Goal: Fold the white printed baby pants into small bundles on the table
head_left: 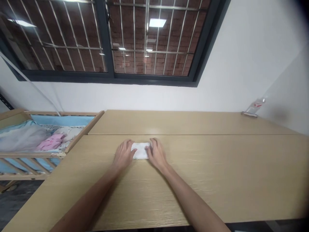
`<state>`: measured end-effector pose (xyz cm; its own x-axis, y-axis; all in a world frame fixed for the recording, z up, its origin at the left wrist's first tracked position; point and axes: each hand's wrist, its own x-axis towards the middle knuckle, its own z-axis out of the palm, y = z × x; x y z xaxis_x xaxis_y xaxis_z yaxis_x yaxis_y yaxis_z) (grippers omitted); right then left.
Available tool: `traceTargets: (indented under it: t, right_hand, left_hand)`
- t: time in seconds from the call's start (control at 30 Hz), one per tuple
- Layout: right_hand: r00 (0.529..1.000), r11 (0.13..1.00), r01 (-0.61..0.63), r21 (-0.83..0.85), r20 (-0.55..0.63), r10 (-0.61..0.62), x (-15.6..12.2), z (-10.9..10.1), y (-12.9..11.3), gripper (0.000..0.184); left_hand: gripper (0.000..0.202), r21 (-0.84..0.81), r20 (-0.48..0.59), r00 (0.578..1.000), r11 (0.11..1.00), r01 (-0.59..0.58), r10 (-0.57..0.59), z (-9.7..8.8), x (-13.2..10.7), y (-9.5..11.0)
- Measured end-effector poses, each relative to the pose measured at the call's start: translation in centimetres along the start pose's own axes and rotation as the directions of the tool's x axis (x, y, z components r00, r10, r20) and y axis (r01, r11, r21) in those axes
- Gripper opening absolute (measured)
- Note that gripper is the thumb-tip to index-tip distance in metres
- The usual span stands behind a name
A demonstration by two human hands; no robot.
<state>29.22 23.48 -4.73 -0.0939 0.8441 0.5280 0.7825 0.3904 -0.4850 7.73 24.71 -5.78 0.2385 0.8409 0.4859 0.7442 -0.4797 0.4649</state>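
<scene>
A small folded white cloth (140,150) with a faint print lies on the light wooden table (217,167). My left hand (123,154) rests on the cloth's left edge, fingers stretched flat and slightly apart. My right hand (156,153) lies on its right edge, fingers also flat and pressing down. Neither hand lifts the cloth; only the middle strip shows between them.
A wooden baby crib (48,135) with blue lining, grey netting and pink clothes stands to the left of the table. A small clear plastic item (253,108) sits at the far right corner by the white wall. A barred window is above.
</scene>
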Motion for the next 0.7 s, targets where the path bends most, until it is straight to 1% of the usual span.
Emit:
traceTargets:
  t: [0.07, 0.1, 0.13, 0.2, 0.27, 0.3, 0.4, 0.53, 0.63, 0.7]
  right_hand:
    - [0.993, 0.994, 0.104, -0.046, 0.065, -0.101, -0.2, -0.2, -1.0, 0.052]
    - [0.984, 0.988, 0.143, -0.06, 0.118, -0.136, -0.3, -0.1, -1.4, 0.055]
    - [0.97, 0.981, 0.179, -0.072, 0.18, -0.163, -0.4, 0.0, -1.7, 0.057]
    - [0.932, 0.967, 0.233, -0.101, 0.306, -0.193, -0.7, 0.5, -2.0, 0.061]
    - [0.907, 0.961, 0.241, -0.134, 0.384, -0.174, -0.9, 0.9, -1.9, 0.063]
    - [0.904, 0.962, 0.228, -0.15, 0.4, -0.152, -1.0, 1.0, -1.7, 0.063]
    - [0.91, 0.969, 0.174, -0.174, 0.404, -0.09, -1.2, 1.0, -1.4, 0.069]
    - [0.899, 0.974, 0.142, -0.174, 0.435, -0.053, -1.2, 0.5, -1.1, 0.077]
    - [0.882, 0.979, 0.101, -0.178, 0.471, -0.006, -1.2, -0.1, -0.9, 0.083]
    - [0.873, 0.98, 0.094, -0.176, 0.488, 0.004, -1.2, -0.6, -0.7, 0.086]
  left_hand:
    - [0.056, 0.063, -0.027, 0.992, 0.991, -0.118, 0.12, 0.2, -0.3, 1.2]
    - [0.063, 0.086, -0.014, 0.984, 0.98, -0.177, 0.179, 0.5, -0.6, 1.7]
    - [0.068, 0.099, 0.015, 0.975, 0.97, -0.222, 0.222, 0.9, -0.8, 2.1]
    - [0.075, 0.123, 0.088, 0.963, 0.957, -0.263, 0.253, 1.8, -1.3, 2.5]
    - [0.074, 0.147, 0.146, 0.961, 0.955, -0.256, 0.235, 2.7, -1.8, 2.3]
    - [0.073, 0.159, 0.157, 0.963, 0.957, -0.243, 0.218, 3.1, -2.0, 2.0]
    - [0.075, 0.196, 0.141, 0.976, 0.962, -0.192, 0.166, 3.7, -2.5, 0.9]
    - [0.078, 0.236, 0.115, 0.986, 0.961, -0.142, 0.117, 3.7, -3.0, -0.1]
    - [0.079, 0.265, 0.12, 0.987, 0.955, -0.135, 0.106, 3.6, -3.1, -0.2]
    - [0.082, 0.275, 0.12, 0.986, 0.951, -0.144, 0.115, 3.3, -3.0, -0.2]
